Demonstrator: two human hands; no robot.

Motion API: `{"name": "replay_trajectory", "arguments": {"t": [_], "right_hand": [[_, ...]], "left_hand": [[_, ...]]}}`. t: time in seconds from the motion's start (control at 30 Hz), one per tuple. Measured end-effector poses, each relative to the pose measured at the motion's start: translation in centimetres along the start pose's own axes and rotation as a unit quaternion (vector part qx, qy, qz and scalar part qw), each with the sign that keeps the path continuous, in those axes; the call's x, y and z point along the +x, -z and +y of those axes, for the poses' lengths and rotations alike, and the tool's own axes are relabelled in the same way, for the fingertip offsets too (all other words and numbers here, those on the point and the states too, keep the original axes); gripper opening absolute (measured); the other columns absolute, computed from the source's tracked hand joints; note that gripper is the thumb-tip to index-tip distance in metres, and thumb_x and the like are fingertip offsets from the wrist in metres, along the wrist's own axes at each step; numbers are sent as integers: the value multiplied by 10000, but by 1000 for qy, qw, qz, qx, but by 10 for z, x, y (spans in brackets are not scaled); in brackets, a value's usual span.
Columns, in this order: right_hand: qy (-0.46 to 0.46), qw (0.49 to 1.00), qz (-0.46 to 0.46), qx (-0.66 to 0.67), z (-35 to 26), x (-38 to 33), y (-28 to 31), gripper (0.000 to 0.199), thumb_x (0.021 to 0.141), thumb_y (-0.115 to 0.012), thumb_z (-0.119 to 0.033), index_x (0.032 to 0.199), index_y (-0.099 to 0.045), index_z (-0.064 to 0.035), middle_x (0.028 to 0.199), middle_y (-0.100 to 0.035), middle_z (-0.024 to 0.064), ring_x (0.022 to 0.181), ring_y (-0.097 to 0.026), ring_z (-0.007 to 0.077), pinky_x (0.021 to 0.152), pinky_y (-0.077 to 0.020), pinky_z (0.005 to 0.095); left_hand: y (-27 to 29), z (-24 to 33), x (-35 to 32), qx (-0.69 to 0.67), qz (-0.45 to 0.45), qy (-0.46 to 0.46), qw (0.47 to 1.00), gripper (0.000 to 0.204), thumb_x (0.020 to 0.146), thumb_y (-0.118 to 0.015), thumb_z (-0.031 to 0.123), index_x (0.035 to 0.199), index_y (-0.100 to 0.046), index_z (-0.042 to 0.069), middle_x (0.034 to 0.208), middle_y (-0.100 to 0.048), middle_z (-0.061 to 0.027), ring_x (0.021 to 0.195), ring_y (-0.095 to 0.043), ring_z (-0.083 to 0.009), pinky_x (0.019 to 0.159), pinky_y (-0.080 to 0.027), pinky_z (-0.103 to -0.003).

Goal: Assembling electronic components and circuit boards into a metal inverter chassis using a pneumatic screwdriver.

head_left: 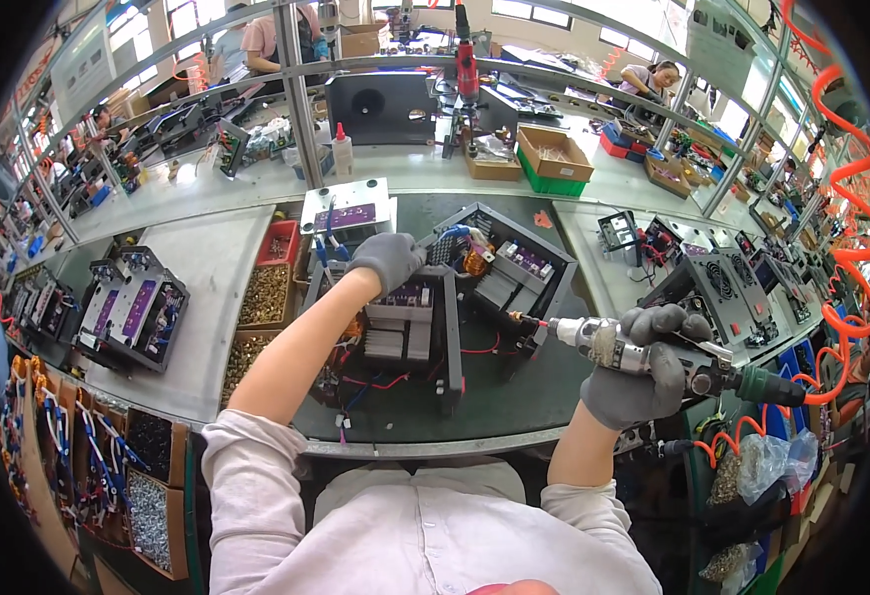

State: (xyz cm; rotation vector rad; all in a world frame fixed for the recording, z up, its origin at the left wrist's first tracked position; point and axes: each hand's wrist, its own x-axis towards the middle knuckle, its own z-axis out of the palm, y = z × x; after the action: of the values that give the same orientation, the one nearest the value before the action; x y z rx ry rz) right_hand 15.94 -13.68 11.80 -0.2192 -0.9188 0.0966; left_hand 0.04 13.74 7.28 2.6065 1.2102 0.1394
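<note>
My right hand, in a grey glove, is wrapped round a silver air screwdriver. Its long bit points left, and the tip ends at a small brass-coloured piece by the edge of the right-hand black metal chassis. That chassis lies tilted, with a copper coil, heat sinks and a purple board inside. My left hand, also gloved, rests closed at the far edge of the nearer open chassis; its fingertips are partly hidden. Blue-sleeved cables hang beside it.
Left of the mat are boxes of brass fittings and a finished-looking unit. An orange coiled hose runs down the right side. A red screwdriver hangs over the back bench, near a white bottle. Other people work beyond.
</note>
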Motion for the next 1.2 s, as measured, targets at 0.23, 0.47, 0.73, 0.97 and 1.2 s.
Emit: {"name": "replay_trajectory", "arguments": {"t": [0.23,0.47,0.73,0.97,1.2], "right_hand": [[-16,1000,-18,-5,23,16,12,443,698,-530,-15,1141,-532,-36,969,-625,154,749,-619,223,698,-524,370],[-89,996,-6,-2,55,49,11,377,732,-568,23,1105,-545,-35,921,-622,134,801,-627,213,696,-545,347],[-206,978,15,-29,109,86,9,323,717,-538,81,1025,-524,-15,845,-591,143,592,-576,153,436,-462,244],[-266,962,-3,-63,135,95,24,301,691,-525,83,981,-526,5,816,-592,146,530,-550,146,404,-445,227],[-304,950,9,-66,146,87,20,296,673,-528,83,961,-540,16,814,-600,152,519,-544,140,400,-441,222]], "left_hand": [[34,50,-50,63,-199,-39,977,479,841,-599,488,1018,-646,46,954,-663,-192,903,-640,-340,812,-492,-412],[3,78,18,299,37,-223,927,866,767,-663,404,1473,-270,94,1472,-361,-141,1309,-418,-274,984,-376,-433],[-6,94,30,333,36,-226,915,809,748,-674,423,1352,-373,-22,1139,-552,-153,1043,-574,-267,839,-444,-411],[-14,78,51,184,28,-238,953,556,669,-748,417,1042,-539,62,1007,-585,-95,953,-597,-272,801,-475,-365],[-13,88,60,96,-34,-147,984,772,570,-826,512,1117,-548,44,1128,-540,-161,1070,-550,-324,897,-482,-401]]}}
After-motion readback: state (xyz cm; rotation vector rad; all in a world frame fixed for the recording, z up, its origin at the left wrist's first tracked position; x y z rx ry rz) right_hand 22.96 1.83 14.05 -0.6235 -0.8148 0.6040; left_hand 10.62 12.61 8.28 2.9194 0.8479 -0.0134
